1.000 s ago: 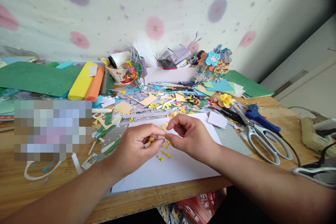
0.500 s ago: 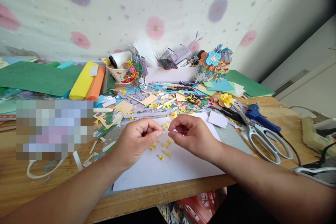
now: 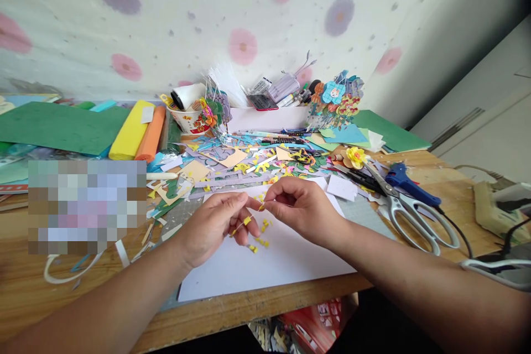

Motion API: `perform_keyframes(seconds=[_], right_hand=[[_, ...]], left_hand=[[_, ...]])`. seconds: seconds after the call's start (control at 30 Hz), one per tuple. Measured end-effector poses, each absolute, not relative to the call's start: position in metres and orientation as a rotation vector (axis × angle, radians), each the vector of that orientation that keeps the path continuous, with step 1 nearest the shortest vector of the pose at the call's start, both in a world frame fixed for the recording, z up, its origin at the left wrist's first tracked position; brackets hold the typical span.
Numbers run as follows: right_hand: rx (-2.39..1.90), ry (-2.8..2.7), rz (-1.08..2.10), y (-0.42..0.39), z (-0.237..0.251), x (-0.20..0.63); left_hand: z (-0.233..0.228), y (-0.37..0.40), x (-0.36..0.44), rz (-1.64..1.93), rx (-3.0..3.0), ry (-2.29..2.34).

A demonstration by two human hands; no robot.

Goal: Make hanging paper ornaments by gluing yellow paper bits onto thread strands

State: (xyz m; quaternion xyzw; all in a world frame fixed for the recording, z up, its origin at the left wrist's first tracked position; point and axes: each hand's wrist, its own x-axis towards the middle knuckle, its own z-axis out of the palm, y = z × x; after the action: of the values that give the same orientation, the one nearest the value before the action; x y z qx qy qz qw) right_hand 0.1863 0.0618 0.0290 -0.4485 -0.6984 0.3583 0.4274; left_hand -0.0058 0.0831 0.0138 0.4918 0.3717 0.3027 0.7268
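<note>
Closest to me is the front edge of the wooden table (image 3: 215, 315), and on it the white sheet (image 3: 215, 276), over which I hold both hands. With my right hand (image 3: 301, 211) I pinch a thin pale strand (image 3: 239, 227), the thumb and forefinger pressed together near its end. It slopes down toward my left hand (image 3: 211, 227), whose fingers are curled; how firmly they grip, I cannot tell, because they hide part of it. A yellow piece (image 3: 248, 221) sits on the strand, beside these fingers.

Below it, loose yellow bits (image 3: 253, 249) lie on the sheet. In my judgement, if the left fingers are too loose, the strand could slip through and the yellow piece could slide or fall among the loose ones. A sudden pull from the right could bend the strand, and a low wrist could scatter the bits.

Farther, to the right, lie the scissors (image 3: 415, 221) and the blue glue gun (image 3: 409, 183); a sleeve or elbow catching its cord might drag it. Beyond the sheet are many paper scraps (image 3: 224, 156), where a dropped small piece would be difficult to find. Behind them stands the paper tub (image 3: 188, 121).
</note>
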Motion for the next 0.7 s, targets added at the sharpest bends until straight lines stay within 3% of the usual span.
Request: perform_keyframes(seconds=[0.7], right_hand=[[-0.902,-1.899,0.736,0.0608,0.0322,0.1871]], left_hand=[[0.0163,0.0827,-0.0085,0.573,1.083,0.682]])
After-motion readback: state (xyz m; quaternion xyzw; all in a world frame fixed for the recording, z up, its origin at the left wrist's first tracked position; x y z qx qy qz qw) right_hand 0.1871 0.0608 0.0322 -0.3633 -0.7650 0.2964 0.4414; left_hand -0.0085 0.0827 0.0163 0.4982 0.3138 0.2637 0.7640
